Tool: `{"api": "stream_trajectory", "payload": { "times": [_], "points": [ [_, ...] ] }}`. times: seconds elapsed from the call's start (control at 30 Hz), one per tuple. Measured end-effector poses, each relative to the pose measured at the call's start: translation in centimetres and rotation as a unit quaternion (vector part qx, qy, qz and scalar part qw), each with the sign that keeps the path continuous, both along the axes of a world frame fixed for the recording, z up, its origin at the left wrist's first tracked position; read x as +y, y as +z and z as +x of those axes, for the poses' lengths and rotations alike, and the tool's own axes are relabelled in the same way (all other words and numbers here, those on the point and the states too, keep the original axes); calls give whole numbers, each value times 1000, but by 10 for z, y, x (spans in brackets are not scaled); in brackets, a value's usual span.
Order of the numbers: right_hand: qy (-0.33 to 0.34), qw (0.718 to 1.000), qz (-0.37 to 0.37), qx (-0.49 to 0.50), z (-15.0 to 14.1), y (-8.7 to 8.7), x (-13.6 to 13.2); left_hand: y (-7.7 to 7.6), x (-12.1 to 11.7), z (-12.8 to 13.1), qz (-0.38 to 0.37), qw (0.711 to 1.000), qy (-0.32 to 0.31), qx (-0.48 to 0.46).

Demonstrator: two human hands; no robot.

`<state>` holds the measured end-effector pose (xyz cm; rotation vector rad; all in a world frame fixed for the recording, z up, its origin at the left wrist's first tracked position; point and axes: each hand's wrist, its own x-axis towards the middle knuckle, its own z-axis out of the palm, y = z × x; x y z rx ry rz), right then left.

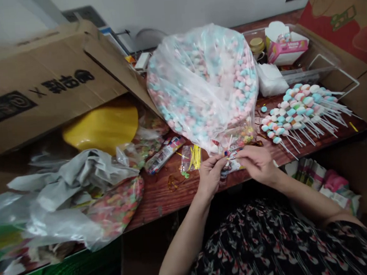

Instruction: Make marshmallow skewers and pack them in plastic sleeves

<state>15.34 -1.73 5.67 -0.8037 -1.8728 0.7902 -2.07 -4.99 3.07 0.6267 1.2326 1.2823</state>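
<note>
At the wooden table's front edge (pixel 163 201), left hand (pixel 210 175) and right hand (pixel 257 163) both pinch a small cellophane candy packet (pixel 231 153), fingertips closed near its top. Yellow twist ties (pixel 195 157) sit just beside, within reach; pastel candy sticks (pixel 301 112) lie fanned right of a bulging clear bag of candy (pixel 201 86).

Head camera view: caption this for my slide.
Left hand and right hand hold a small candy bag beside pastel candy sticks.
</note>
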Motion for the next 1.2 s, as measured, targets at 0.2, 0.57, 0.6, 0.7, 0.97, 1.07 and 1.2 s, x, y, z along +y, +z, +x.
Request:
{"api": "stream_trajectory", "payload": {
  "times": [0.2,0.57,0.6,0.7,0.97,1.07,1.2],
  "points": [
    [43,999,-19,0,-18,-18,5,0,-3,5,22,999,-41,1],
    [-32,984,-168,57,-19,-36,-13,-1,-4,1,38,999,-28,20],
    [-15,970,-229,86,-19,-41,-13,-1,-3,1,48,997,-41,45],
    [67,924,-354,130,-11,-52,-8,5,-2,0,90,981,-106,135],
    [218,940,171,-197,24,-25,17,30,4,-6,23,936,-329,124],
    [243,870,360,-233,27,-16,7,32,3,-11,-88,897,-433,30],
    [248,853,416,-197,25,-15,-10,28,1,-14,-146,851,-505,-20]
  ]
}}
